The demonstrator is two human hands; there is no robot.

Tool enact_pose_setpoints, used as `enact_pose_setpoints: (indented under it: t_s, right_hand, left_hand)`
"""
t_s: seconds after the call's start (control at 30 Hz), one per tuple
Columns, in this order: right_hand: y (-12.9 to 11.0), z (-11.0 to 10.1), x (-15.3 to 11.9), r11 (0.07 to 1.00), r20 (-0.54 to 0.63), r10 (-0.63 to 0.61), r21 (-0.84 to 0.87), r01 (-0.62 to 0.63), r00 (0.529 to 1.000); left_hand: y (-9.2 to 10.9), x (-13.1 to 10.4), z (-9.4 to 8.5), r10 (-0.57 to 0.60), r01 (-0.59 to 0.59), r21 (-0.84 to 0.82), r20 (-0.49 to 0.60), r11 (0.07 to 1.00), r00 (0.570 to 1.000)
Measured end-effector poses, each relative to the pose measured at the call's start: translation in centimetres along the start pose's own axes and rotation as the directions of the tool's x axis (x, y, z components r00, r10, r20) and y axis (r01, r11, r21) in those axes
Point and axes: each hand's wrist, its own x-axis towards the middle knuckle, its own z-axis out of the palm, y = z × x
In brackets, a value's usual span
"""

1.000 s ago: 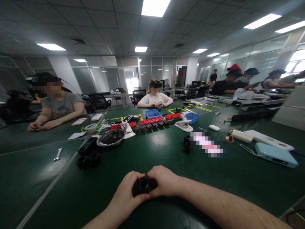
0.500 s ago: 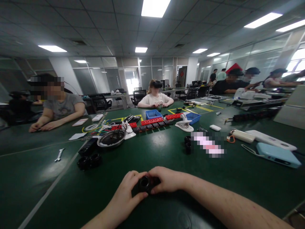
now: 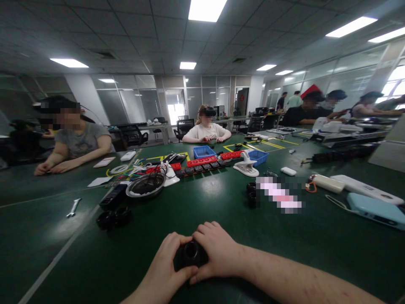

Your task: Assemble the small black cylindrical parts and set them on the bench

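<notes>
A black round fitting with a hole in its top is held between both hands close to the table's near edge. My left hand grips it from the left, thumb below and forefinger above. Around its right side my right hand is wrapped, fingers over the far side and thumb at the near side. The fingers cover much of the fitting. Similar black round parts lie in a pair at the left and another pair at the right.
On the green table lie a wrench, a round metal tray, a white clip stand, red strips, blue bins and a light-blue box. A person sits across; another sits left.
My right hand has shifted inward and toward me, closing further around the fitting. The fitting sits slightly lower in view, its hole still facing me. The view has moved a little closer.
</notes>
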Motion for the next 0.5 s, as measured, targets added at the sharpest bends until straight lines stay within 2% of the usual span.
enact_pose_setpoints:
  t_s: [0.13,0.23,0.37,0.5]
  right_hand:
    - [1.6,-1.0,0.1,0.970,0.146,-0.155,0.210,0.123,0.977]
    - [2.3,-1.4,0.3,0.949,0.191,-0.201,0.283,0.142,0.961]
    - [1.5,-1.1,0.2,0.972,0.202,-0.089,0.229,0.041,0.975]
    - [-0.2,-0.1,0.1,0.999,0.088,0.046,-0.004,-0.046,0.995]
  left_hand:
    - [0.8,-0.1,-0.7,0.042,-0.041,-0.018,0.071,0.999,0.997]
    - [1.4,-0.3,-1.0,0.045,-0.043,-0.022,0.121,0.999,0.992]
    - [1.3,-0.5,-0.7,0.045,-0.043,-0.020,0.134,0.999,0.990]
    - [0.5,-0.5,0.1,0.003,-0.004,0.008,0.045,1.000,0.999]
